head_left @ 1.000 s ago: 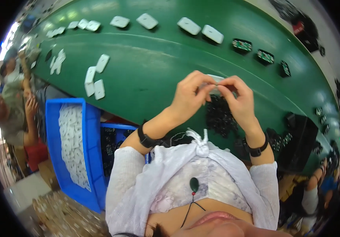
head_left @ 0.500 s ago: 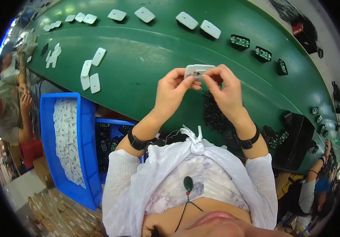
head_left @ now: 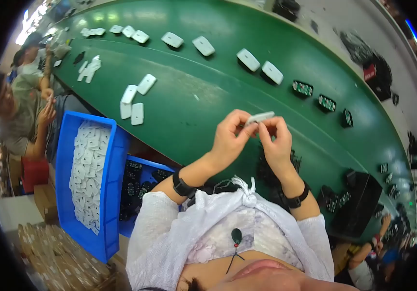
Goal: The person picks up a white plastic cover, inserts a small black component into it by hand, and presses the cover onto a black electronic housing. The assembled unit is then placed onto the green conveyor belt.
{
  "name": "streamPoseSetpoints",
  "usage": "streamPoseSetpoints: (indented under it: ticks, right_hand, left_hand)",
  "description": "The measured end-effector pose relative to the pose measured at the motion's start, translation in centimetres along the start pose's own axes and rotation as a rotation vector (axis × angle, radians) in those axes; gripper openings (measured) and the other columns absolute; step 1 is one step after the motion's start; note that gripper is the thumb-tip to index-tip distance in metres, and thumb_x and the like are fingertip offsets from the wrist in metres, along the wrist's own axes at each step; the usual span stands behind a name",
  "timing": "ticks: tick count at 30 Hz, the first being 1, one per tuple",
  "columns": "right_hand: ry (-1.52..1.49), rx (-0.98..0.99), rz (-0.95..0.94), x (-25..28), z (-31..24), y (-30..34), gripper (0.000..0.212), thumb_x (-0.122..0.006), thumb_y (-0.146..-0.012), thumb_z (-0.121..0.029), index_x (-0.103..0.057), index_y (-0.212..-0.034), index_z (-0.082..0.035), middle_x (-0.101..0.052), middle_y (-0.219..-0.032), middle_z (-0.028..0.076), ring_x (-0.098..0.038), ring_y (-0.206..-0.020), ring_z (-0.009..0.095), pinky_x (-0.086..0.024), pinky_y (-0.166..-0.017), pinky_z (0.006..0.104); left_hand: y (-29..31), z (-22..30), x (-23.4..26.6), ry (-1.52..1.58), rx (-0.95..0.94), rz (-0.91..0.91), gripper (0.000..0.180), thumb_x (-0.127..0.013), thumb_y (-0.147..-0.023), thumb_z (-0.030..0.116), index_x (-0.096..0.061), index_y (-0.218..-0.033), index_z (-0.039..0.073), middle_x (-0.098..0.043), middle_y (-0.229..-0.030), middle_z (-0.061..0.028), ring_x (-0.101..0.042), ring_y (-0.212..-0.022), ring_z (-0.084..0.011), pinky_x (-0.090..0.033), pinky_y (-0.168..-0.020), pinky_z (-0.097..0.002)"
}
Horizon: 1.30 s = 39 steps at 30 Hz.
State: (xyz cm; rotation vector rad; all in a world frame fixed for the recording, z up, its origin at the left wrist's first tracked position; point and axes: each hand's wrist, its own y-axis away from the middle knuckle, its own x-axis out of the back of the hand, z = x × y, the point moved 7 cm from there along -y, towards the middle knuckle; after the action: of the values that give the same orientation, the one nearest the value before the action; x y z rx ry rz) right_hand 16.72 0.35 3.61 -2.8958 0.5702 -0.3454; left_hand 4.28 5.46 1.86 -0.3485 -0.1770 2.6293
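Observation:
Over the green table, I pinch a white plastic cover point(head_left: 260, 117) between both hands. My left hand point(head_left: 230, 136) grips its left end with thumb and fingers. The right hand point(head_left: 277, 141) has thumb and fingertips closed on its right end and lower edge. The cover is tilted, seen nearly edge-on, so its inner side is hidden. A heap of small black parts point(head_left: 265, 170) lies on the table below, partly behind my right hand and wrist.
White covers stand in a row point(head_left: 203, 46) along the far belt, followed by black housings with green circuit boards point(head_left: 303, 88). Loose covers point(head_left: 137, 114) lie left. A blue bin point(head_left: 113, 194) of white covers is at lower left; a black box point(head_left: 356, 206) sits right. Co-workers sit left.
The white cover has turned from showing its broad side to nearly edge-on, still in both hands. The whole view has shifted, with the table contents now lower and further right.

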Motion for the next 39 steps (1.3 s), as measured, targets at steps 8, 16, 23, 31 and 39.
streamPoseSetpoints:
  ticks: [8,16,23,31,39]
  right_hand:
    - [0.321,0.095,0.109,0.4,-0.6,0.7,0.034,-0.076,-0.076,-0.012,-0.052,-0.099,-0.004,-0.050,-0.085,0.005,-0.049,-0.071,0.015,-0.042,-0.061,0.0271]
    - [0.208,-0.062,-0.294,1.0,-0.5,-0.5,0.015,-0.072,-0.081,-0.010,-0.058,-0.083,-0.004,-0.048,-0.070,-0.004,-0.041,-0.060,0.004,-0.033,-0.053,0.0204]
    - [0.029,-0.262,-0.259,0.9,3.5,-1.0,0.013,-0.069,-0.086,-0.013,-0.060,-0.089,-0.004,-0.055,-0.071,-0.003,-0.045,-0.061,0.003,-0.036,-0.052,0.0196]
    - [1.015,0.133,0.178,9.1,3.1,-11.0,0.042,-0.067,-0.083,-0.041,-0.061,-0.113,-0.011,-0.057,-0.111,0.010,-0.059,-0.096,0.030,-0.050,-0.075,0.0407]
    - [1.098,0.216,-0.250,9.7,9.4,-14.6,0.053,-0.077,-0.076,-0.021,-0.055,-0.123,-0.010,-0.049,-0.118,0.016,-0.052,-0.105,0.033,-0.049,-0.084,0.0426]
  left_hand:
    - [0.6,1.9,1.0,-0.312,-0.182,0.058,0.007,-0.063,-0.086,0.001,-0.056,-0.085,-0.001,-0.056,-0.084,-0.0081,-0.056,-0.066,-0.0147,-0.045,-0.058,-0.0261]
    - [1.3,-0.2,0.0,-0.054,0.142,-0.130,0.011,-0.057,-0.093,0.004,-0.058,-0.101,-0.004,-0.062,-0.090,-0.0069,-0.062,-0.076,-0.0124,-0.052,-0.064,-0.0239]
    - [-0.5,-1.9,1.6,0.217,0.245,-0.077,0.025,-0.054,-0.095,0.006,-0.054,-0.117,-0.005,-0.065,-0.091,-0.0107,-0.063,-0.072,-0.0153,-0.053,-0.063,-0.0267]
    - [-6.6,-5.4,5.1,-0.695,0.034,-0.042,0.011,-0.054,-0.092,0.005,-0.063,-0.096,0.000,-0.066,-0.083,-0.0067,-0.060,-0.069,-0.0158,-0.049,-0.063,-0.0295]
    - [-7.2,-4.9,2.3,-0.981,-0.125,-0.117,0.010,-0.061,-0.087,0.011,-0.063,-0.096,0.007,-0.057,-0.093,-0.0114,-0.060,-0.081,-0.0330,-0.049,-0.069,-0.0406]
